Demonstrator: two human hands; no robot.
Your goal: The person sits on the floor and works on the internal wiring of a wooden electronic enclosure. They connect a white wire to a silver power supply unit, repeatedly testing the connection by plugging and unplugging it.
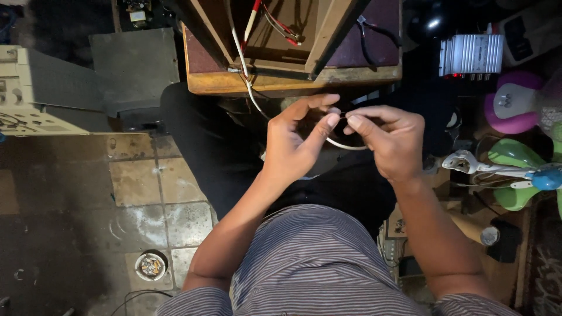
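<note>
Both hands' grip pinching white wire (253, 96) | left hand (295, 143) | right hand (389, 140) | wooden box (293, 82) holds red leads (281, 26)

A tiled floor (158, 193) fills the lower left of the frame, stained and worn. A round drain (151, 265) sits in it near the bottom. At upper left a grey slab (133, 64) lies on the floor.

Repair workshop: wired wooden cabinet (293, 52), finned metal unit (471, 54), dismantled fans (518, 172) crowding worn tile floor (158, 193).
</note>
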